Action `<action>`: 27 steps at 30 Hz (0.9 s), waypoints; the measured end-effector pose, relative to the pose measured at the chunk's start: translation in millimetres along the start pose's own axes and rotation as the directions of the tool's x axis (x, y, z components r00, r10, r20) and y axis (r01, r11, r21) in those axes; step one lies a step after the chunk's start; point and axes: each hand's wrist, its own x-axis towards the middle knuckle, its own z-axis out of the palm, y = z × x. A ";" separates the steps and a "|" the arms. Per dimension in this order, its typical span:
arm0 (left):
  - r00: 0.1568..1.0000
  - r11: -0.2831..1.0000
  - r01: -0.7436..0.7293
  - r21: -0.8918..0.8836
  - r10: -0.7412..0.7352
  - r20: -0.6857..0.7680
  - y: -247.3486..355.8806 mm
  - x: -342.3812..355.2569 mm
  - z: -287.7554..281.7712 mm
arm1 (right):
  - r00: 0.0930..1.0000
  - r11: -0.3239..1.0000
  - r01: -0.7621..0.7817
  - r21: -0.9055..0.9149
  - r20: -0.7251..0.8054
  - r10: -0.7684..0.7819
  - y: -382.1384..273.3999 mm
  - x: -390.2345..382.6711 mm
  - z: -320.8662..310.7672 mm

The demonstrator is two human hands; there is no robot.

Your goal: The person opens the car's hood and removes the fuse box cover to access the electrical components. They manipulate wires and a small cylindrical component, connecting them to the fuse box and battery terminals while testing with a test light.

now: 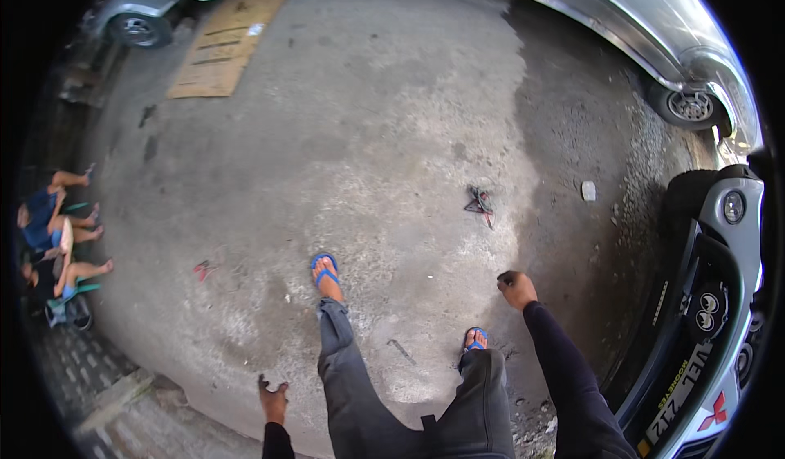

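concrete floor point(384, 116), silver vehicle point(589, 9) at its edge, person point(360, 385) on foot
left hand point(274, 398) spread and empty; right hand point(517, 291) curled, contents too small to tell; ahead of it a dark-and-red tangle point(482, 204) lies untouched, as does a smaller red piece point(203, 270) well left.

Car point(742, 250) front: large white letters and digits point(691, 365), yellow lettering point(675, 387) beside them | eye-shaped sticker point(706, 312) | red three-pointed emblem point(713, 411) | cardboard point(214, 58): dark marks, too small to read
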 end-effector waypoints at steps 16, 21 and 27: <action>0.999 1.000 0.008 -0.020 -0.008 0.031 83.5 696.3 22.9 | 0.887 0.908 -0.394 -0.139 -0.318 0.336 47.3 330.5 187.6; 0.931 0.837 -0.344 0.426 0.362 0.041 89.4 587.3 85.4 | 0.838 0.883 -0.469 0.006 -0.315 0.446 -36.0 173.6 172.1; 0.707 0.777 -0.630 0.002 0.572 0.415 230.9 271.6 134.9 | 0.647 0.634 -0.392 0.667 -0.289 0.705 -169.7 -42.4 46.2</action>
